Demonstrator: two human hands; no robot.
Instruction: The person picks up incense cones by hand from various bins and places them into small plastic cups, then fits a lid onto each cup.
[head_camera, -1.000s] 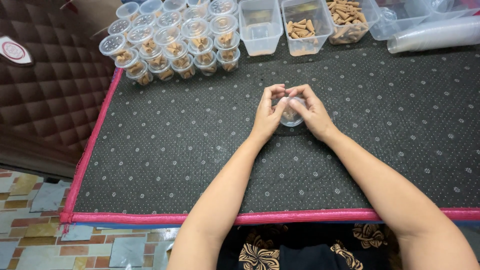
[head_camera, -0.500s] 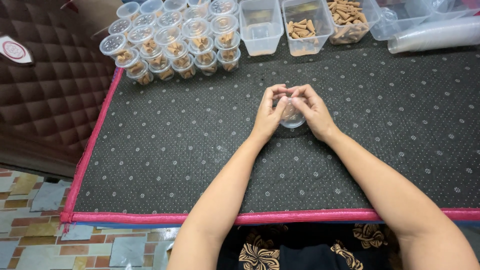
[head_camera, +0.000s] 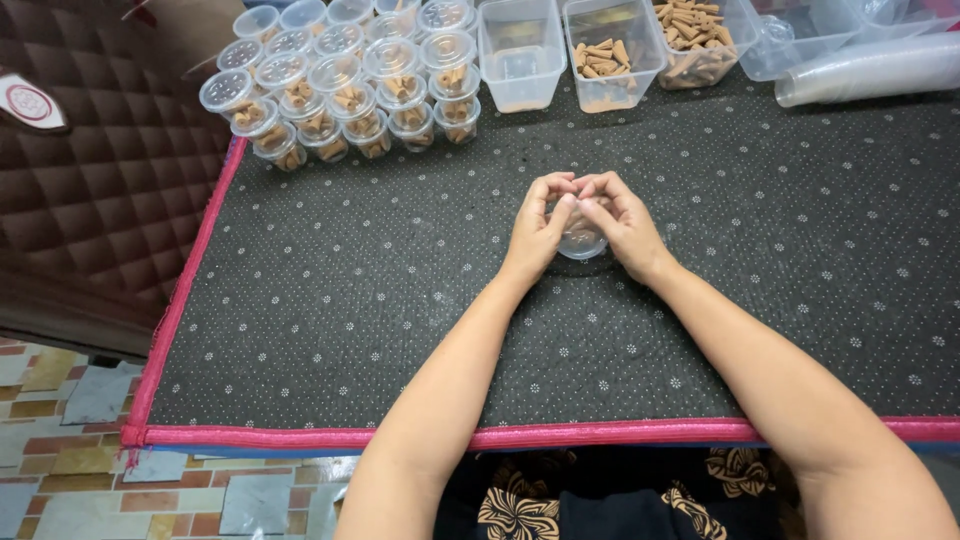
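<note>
Small clear plastic cup (head_camera: 581, 240) cupped between both hands near the middle of a dark dotted mat (head_camera: 400, 300) with a pink border. Left hand (head_camera: 537, 228) curled around its left side, right hand (head_camera: 622, 225) around its right, fingertips (head_camera: 572, 192) meeting over the top; contents not discernible. Far left: lidded clear cups (head_camera: 340, 90) holding brown cones, stacked in a cluster. Far edge: an empty clear tub (head_camera: 520, 50), tubs of brown cones (head_camera: 650, 45), a sleeve of nested cups (head_camera: 870, 68) lying on its side.
</note>
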